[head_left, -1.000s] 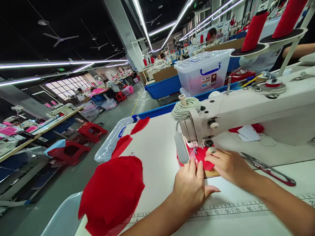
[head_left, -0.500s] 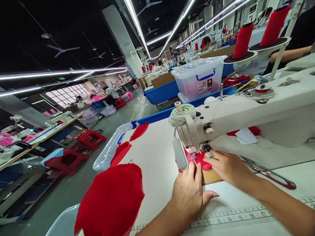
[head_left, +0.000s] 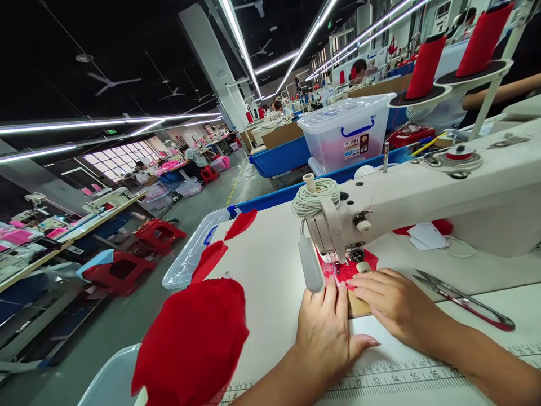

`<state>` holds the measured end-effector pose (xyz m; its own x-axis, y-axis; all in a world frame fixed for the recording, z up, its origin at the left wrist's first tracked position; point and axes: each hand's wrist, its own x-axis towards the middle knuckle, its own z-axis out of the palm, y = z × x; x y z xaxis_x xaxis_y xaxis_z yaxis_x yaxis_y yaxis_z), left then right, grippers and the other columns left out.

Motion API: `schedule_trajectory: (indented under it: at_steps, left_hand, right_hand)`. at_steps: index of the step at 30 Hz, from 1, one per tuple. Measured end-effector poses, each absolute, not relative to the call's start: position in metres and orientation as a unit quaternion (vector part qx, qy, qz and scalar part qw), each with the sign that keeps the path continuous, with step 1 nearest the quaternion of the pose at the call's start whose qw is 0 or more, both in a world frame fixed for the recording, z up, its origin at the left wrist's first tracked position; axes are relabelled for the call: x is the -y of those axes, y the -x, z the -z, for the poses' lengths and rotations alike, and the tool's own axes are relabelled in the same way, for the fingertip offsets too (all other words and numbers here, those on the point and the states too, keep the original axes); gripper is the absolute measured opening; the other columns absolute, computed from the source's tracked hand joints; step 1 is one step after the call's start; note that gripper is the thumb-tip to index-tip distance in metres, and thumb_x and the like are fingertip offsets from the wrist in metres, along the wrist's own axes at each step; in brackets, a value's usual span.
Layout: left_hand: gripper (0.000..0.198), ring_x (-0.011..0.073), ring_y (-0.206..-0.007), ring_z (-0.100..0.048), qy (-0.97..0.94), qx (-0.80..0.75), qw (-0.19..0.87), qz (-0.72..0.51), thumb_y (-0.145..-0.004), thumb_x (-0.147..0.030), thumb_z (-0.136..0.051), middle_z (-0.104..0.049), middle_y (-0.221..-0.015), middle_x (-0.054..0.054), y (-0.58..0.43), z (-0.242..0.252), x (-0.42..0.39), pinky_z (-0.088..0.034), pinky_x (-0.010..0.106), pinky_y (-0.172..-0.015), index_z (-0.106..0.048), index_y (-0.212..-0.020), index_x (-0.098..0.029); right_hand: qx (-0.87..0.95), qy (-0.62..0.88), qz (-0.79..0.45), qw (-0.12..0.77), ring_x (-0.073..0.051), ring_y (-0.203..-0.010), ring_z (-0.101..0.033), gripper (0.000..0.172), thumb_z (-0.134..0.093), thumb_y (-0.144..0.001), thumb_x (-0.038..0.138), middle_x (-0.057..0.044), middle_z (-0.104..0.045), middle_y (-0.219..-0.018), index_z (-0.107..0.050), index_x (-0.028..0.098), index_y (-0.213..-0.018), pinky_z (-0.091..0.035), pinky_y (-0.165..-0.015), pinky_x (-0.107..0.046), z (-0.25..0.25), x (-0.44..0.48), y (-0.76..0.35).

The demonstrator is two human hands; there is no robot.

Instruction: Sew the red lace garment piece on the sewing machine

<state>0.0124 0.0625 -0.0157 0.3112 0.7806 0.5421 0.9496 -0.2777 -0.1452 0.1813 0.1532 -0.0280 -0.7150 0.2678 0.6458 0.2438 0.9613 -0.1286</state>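
White worktable [head_left: 274, 282], factory hall behind. Left hand [head_left: 327, 332] and right hand [head_left: 395, 304], lower centre of frame, lie flat with fingers spread, gripping nothing, pressing red lace piece [head_left: 349, 270] under sewing machine [head_left: 422, 197]. Metal snips [head_left: 462, 299] right; soft red fabric heap [head_left: 192, 344] lower left; clear lidded bin [head_left: 349, 132] above.

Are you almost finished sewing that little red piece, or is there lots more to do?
In hand: both hands, left hand and right hand, press the small red piece flat under the sewing machine's needle. Part of it already lies behind the needle. Left: how much is unclear; a red fabric pile sits beside the left arm.
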Motion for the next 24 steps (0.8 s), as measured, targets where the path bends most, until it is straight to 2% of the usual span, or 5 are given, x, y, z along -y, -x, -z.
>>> schedule_trajectory:
  at_steps: [7,19,24]
  left_hand:
    - [0.08,0.0242,-0.089,-0.056,0.784,0.57,0.202,0.136,-0.086,-0.077,-0.028,-0.065,-0.104,0.011,-0.01,0.017,-0.061,-0.047,0.039,-0.079,-0.061,-0.12,-0.012]
    - [0.082,0.0261,-0.092,-0.058,0.777,0.569,0.231,0.136,-0.089,-0.074,-0.022,-0.067,-0.112,0.012,-0.011,0.016,-0.062,-0.048,0.042,-0.081,-0.062,-0.119,-0.01]
    - [0.094,0.0306,-0.1,-0.059,0.772,0.582,0.223,0.126,-0.086,-0.078,-0.02,-0.065,-0.117,0.02,-0.009,0.025,-0.063,-0.047,0.047,-0.087,-0.06,-0.12,-0.001]
  right_hand:
    - [0.928,0.138,-0.026,0.344,-0.023,-0.093,-0.067,0.036,-0.039,-0.085,0.002,-0.01,-0.074,-0.099,-0.067,0.012,-0.106,-0.05,-0.078,-0.04,0.029,-0.154,-0.181]
    - [0.921,0.154,-0.029,0.357,-0.022,-0.088,-0.066,0.033,-0.04,-0.084,0.0,-0.008,-0.074,-0.094,-0.067,0.012,-0.098,-0.045,-0.076,-0.038,0.028,-0.155,-0.178]
    - [0.923,0.161,-0.04,0.348,-0.02,-0.085,-0.064,0.034,-0.04,-0.083,0.0,-0.008,-0.073,-0.099,-0.067,0.014,-0.099,-0.046,-0.078,-0.039,0.035,-0.159,-0.177]
